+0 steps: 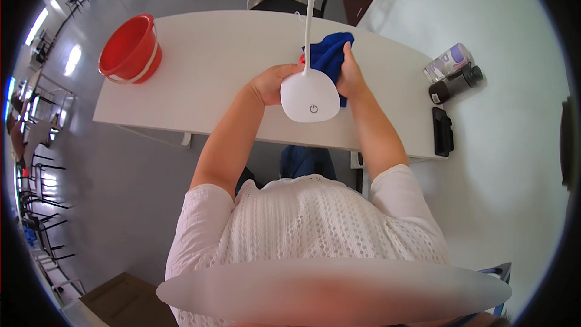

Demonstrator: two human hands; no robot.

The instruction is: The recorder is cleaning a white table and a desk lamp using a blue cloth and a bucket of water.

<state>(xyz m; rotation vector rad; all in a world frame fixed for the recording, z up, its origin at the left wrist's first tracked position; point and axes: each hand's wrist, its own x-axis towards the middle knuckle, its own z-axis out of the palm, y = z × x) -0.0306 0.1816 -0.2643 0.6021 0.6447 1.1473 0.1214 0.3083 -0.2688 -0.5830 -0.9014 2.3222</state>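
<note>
A white desk lamp [310,96] is in front of me, its rounded base marked with a power symbol and its slim stem [311,13] running toward the far side. My left hand [274,82] grips the left side of the base, with the thumb near the foot of the stem. A dark blue cloth [329,52] is bunched beside and behind the stem. My right hand [352,75] holds this cloth at the right edge of the base. The fingers of both hands are partly hidden. A small red item [302,58] shows beside the stem, too little to identify.
A red bucket [129,50] with a pale handle stands at the left of the white table [218,54]. Near the right edge lie a clear bottle [448,62], a dark bottle [455,83] and a black case [442,131]. A black chair [286,2] stands beyond the table.
</note>
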